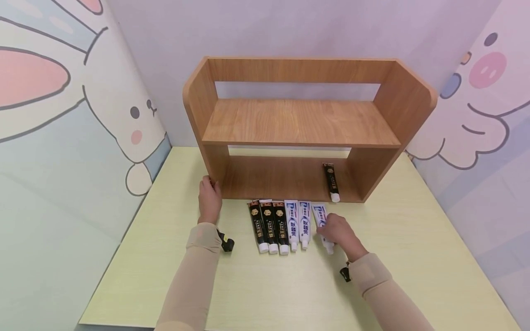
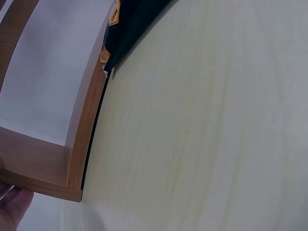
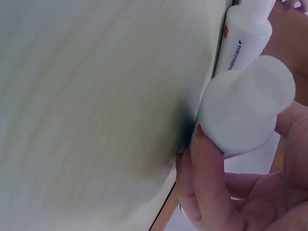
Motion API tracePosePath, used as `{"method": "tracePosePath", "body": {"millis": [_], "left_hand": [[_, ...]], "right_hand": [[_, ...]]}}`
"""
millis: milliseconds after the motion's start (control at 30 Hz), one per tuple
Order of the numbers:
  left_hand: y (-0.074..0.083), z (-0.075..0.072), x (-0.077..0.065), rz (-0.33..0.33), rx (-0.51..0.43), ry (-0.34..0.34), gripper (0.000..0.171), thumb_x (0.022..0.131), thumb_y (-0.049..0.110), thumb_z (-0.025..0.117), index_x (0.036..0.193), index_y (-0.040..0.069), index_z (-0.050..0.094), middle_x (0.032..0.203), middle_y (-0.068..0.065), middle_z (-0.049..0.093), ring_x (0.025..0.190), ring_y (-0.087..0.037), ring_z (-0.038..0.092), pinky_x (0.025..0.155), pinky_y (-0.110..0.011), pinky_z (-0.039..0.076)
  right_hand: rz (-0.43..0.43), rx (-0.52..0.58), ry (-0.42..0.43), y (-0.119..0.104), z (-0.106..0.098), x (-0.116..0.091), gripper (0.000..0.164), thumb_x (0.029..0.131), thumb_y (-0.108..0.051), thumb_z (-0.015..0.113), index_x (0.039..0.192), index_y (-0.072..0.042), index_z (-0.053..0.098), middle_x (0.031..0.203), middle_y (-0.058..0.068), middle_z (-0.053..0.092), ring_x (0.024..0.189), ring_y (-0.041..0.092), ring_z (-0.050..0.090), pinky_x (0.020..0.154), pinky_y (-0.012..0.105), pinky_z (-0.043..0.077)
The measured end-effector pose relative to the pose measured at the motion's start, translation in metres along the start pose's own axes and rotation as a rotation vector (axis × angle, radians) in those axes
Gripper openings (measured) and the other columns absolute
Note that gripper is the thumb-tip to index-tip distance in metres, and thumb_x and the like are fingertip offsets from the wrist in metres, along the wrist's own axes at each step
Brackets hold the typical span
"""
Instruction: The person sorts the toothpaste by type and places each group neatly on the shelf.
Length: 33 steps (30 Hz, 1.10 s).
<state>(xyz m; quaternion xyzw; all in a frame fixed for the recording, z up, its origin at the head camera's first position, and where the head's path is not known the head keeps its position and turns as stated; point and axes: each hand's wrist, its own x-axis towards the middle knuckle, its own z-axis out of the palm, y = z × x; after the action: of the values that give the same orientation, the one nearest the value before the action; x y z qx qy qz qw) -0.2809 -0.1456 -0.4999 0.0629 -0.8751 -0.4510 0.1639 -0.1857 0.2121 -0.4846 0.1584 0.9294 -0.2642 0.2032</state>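
A white toothpaste tube [image 1: 320, 215] with blue print is pinched in my right hand [image 1: 340, 233] at the right end of a row of tubes. In the right wrist view, the tube's white cap [image 3: 269, 86] faces the camera and my fingers [image 3: 209, 183] hold its side. My left hand [image 1: 210, 201] grips the lower left side panel of a wooden shelf [image 1: 301, 120], with fingertips [image 2: 19, 204] at the panel's edge in the left wrist view. Two more white tubes [image 1: 304, 225] and three black toothpaste tubes [image 1: 269, 227] lie side by side before the shelf.
Another black tube [image 1: 331, 179] lies on the shelf's bottom board [image 1: 273, 177], near its right side. The shelf stands on a pale yellow table [image 1: 269, 289] against a wall [image 1: 290, 27]. Cartoon animals cover the side walls. Black straps sit at both wrists.
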Motion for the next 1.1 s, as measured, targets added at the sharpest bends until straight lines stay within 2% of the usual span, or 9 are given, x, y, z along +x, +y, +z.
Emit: {"method": "tracePosePath", "body": {"millis": [200,433,667,967,1100], "left_hand": [[0.001,0.0,0.001,0.018,0.005,0.01,0.032,0.103,0.016,0.05,0.13,0.001,0.04,0.12,-0.02,0.048,0.11,-0.036,0.054,0.089,-0.05,0.049],[0.005,0.001,0.003,-0.008,0.009,-0.016,0.037,0.103,0.019,0.051,0.134,0.003,0.037,0.126,-0.018,0.046,0.115,-0.035,0.052,0.094,-0.049,0.047],[0.007,0.003,0.005,0.011,0.008,-0.004,0.034,0.103,0.017,0.051,0.131,0.001,0.039,0.122,-0.02,0.048,0.111,-0.036,0.054,0.092,-0.049,0.048],[0.003,-0.001,0.001,-0.006,0.004,-0.002,0.033,0.103,0.016,0.05,0.13,0.001,0.039,0.119,-0.019,0.048,0.108,-0.035,0.054,0.089,-0.049,0.049],[0.002,-0.001,0.001,0.004,0.0,-0.005,0.033,0.103,0.015,0.051,0.13,0.0,0.039,0.119,-0.02,0.048,0.108,-0.036,0.054,0.089,-0.049,0.049]], "right_hand": [[-0.001,-0.002,0.0,0.003,-0.003,-0.001,0.038,0.087,-0.02,0.069,0.109,0.006,0.052,0.086,0.016,0.054,0.067,0.025,0.057,0.05,0.03,0.049],[-0.045,0.018,0.022,0.002,-0.015,-0.007,0.045,0.086,-0.018,0.071,0.115,0.008,0.049,0.089,0.017,0.055,0.069,0.026,0.058,0.05,0.031,0.049],[-0.047,0.0,0.033,-0.002,-0.023,-0.013,0.053,0.086,-0.019,0.072,0.123,0.01,0.047,0.096,0.019,0.056,0.075,0.028,0.058,0.054,0.031,0.05],[-0.128,-0.029,0.074,-0.006,-0.024,-0.016,0.044,0.083,-0.017,0.071,0.113,0.009,0.051,0.088,0.016,0.057,0.07,0.026,0.058,0.054,0.033,0.049],[-0.158,-0.032,0.091,-0.009,-0.027,-0.019,0.045,0.083,-0.015,0.071,0.114,0.01,0.051,0.088,0.017,0.057,0.069,0.026,0.058,0.053,0.033,0.049]]}}
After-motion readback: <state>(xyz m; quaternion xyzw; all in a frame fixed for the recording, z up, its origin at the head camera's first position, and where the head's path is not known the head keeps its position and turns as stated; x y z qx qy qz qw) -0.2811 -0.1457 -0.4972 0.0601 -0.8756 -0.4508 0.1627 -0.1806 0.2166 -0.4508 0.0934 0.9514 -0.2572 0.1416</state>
